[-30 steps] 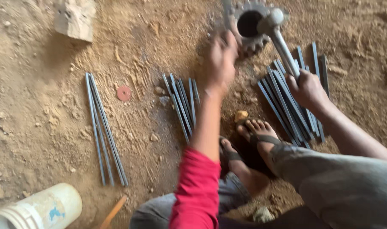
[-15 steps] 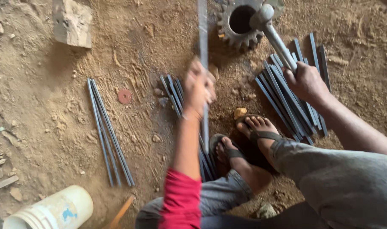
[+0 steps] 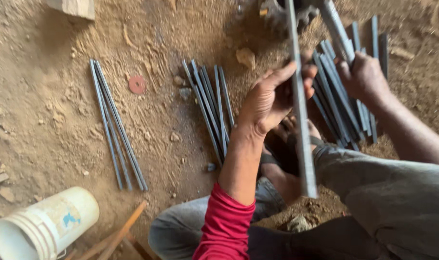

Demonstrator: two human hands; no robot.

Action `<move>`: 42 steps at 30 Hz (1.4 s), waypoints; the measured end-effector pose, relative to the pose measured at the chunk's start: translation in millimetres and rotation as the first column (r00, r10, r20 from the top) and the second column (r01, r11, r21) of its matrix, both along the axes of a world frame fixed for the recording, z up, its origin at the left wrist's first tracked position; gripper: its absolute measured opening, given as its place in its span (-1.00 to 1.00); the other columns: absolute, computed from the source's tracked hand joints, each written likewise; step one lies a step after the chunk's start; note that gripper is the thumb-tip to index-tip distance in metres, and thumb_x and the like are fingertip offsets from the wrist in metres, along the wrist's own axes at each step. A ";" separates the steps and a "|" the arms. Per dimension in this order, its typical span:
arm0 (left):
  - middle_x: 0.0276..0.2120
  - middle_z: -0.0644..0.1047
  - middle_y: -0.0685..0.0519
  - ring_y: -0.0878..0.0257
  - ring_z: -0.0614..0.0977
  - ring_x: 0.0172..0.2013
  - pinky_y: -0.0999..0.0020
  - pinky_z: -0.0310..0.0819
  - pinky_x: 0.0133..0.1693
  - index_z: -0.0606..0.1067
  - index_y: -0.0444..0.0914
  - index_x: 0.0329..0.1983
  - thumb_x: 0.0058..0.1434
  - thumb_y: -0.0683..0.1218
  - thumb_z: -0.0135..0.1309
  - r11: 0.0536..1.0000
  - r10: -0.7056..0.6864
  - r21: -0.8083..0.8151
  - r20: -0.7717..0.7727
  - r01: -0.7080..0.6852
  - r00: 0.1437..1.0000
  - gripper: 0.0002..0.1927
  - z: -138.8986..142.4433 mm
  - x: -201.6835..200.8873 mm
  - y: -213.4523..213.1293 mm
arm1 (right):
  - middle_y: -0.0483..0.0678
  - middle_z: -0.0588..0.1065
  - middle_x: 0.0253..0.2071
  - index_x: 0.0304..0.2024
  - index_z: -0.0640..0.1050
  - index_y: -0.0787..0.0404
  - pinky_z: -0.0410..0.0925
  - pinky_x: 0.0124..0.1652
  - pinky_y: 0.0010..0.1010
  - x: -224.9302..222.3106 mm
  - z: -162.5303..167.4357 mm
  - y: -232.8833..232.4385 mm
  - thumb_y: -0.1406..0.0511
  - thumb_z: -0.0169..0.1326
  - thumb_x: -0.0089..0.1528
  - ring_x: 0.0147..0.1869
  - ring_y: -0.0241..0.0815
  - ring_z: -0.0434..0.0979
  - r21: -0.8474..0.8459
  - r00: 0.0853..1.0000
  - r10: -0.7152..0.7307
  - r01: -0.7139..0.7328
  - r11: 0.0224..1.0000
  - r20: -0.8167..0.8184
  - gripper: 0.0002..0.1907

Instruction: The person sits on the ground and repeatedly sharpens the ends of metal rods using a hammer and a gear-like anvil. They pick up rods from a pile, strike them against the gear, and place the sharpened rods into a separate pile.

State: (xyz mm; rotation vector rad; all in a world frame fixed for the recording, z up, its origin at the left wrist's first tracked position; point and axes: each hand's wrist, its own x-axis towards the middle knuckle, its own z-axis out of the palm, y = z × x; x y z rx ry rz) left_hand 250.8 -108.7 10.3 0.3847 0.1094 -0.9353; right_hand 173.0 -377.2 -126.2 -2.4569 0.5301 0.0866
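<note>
My left hand [image 3: 272,98], in a red sleeve, grips a long flat grey metal bar [image 3: 301,139]. The bar runs nearly upright in view, from the top edge down over my knee. Further right, my right hand [image 3: 366,77] is closed around the grey handle of a hammer [image 3: 336,26] that points up toward a toothed gear wheel [image 3: 277,14] on the dirt. Under and around the right hand lies a pile of dark metal rods [image 3: 347,103]. My sandalled foot [image 3: 284,144] shows between the two hands.
Another bundle of rods [image 3: 212,108] lies left of my left hand, and a third [image 3: 116,127] further left. Also on the sandy ground are a small red disc [image 3: 137,84], a white bucket [image 3: 46,226], a wooden stick [image 3: 125,228] and a wooden block [image 3: 75,7].
My left hand has drawn the flat bar from beside the gear wheel back toward my body. The right hand has stayed on the hammer handle.
</note>
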 end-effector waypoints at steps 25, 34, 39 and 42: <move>-0.22 0.64 -0.16 0.18 0.72 -0.23 0.22 0.69 -0.08 0.55 -0.39 -0.08 0.45 -0.06 0.17 0.976 0.154 -0.154 -0.026 -0.157 0.988 -0.75 -4.5 -7.8 -3.1 | 0.33 0.54 -0.40 -0.11 0.53 0.59 0.51 -0.31 -0.14 -11.5 -13.7 -5.9 0.23 0.02 0.58 -0.24 0.13 0.66 -0.021 0.996 0.078 -0.077 0.997 0.030 -0.57; -0.58 0.46 0.06 0.27 0.44 -0.60 0.39 0.25 -0.58 0.60 -0.34 -0.19 0.51 0.01 -0.06 0.137 -0.416 0.900 0.431 -0.413 0.801 -0.64 -103.5 -35.4 15.7 | -0.01 0.42 -0.53 -0.16 0.51 0.34 0.26 -0.72 -0.31 -7.8 -6.4 0.7 0.15 -0.02 0.55 -0.62 -0.24 0.33 0.168 0.985 -0.120 0.140 0.976 -0.121 -0.64; -0.58 0.43 0.17 0.35 0.39 -0.61 0.40 0.25 -0.59 0.58 -0.22 -0.28 0.53 0.05 -0.13 0.228 -0.314 0.813 0.583 -0.536 0.749 -0.62 -155.7 -19.1 -4.9 | -0.04 0.39 -0.59 -0.35 0.46 0.32 0.21 -0.61 -0.37 -15.2 8.4 0.5 0.08 0.04 0.58 -0.56 -0.31 0.30 0.092 0.994 -0.063 0.055 0.994 0.085 -0.48; -0.67 0.37 0.18 0.36 0.28 -0.71 0.37 0.17 -0.67 0.57 -0.21 -0.38 0.53 0.09 -0.17 0.334 -0.316 0.867 0.472 -0.370 0.823 -0.54 -165.6 14.3 -22.3 | -0.12 0.37 -0.56 -0.29 0.43 0.21 0.23 -0.69 -0.41 -16.4 15.1 -7.3 0.02 -0.05 0.59 -0.61 -0.37 0.29 0.170 0.985 -0.087 0.061 0.984 0.150 -0.52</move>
